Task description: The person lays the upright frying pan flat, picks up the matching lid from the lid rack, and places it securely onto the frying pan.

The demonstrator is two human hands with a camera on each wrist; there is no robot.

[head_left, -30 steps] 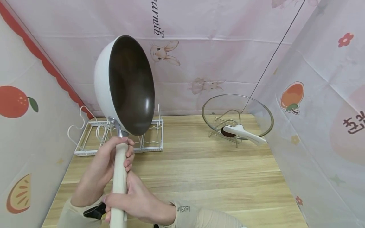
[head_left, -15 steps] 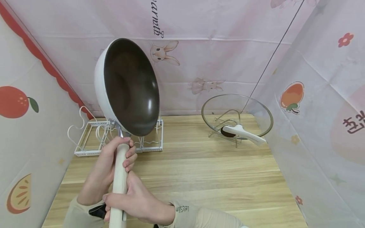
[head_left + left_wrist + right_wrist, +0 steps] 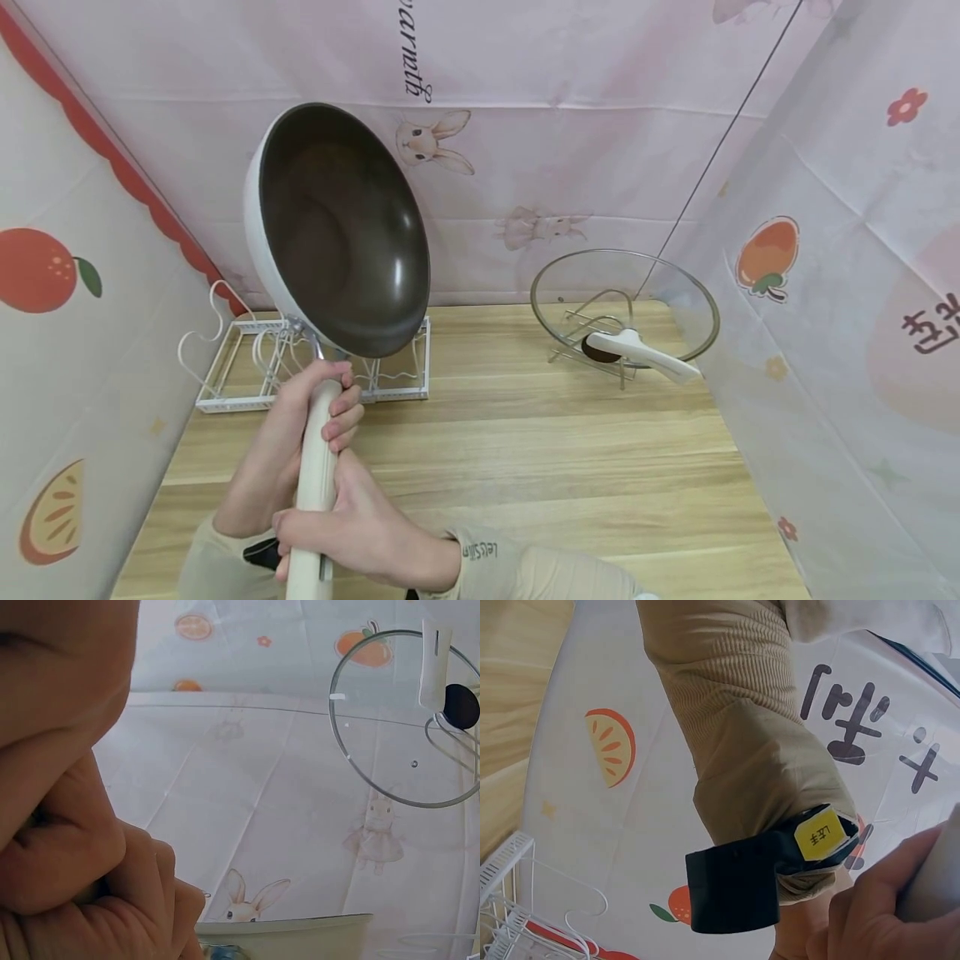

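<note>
Handle (image 3: 316, 479) gripped in our left hand (image 3: 288, 417) and, lower, our right hand (image 3: 367, 533).
We see the tilted pan (image 3: 341, 237) raised, partly hiding the white rack (image 3: 397, 393); right of that rack, a glass lid (image 3: 636, 342) rests on a wire stand (image 3: 622, 375).

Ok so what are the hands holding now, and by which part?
A deep round white pan with a dark inside, by its long cream handle: left hand near the bowl, right hand further down.
</note>
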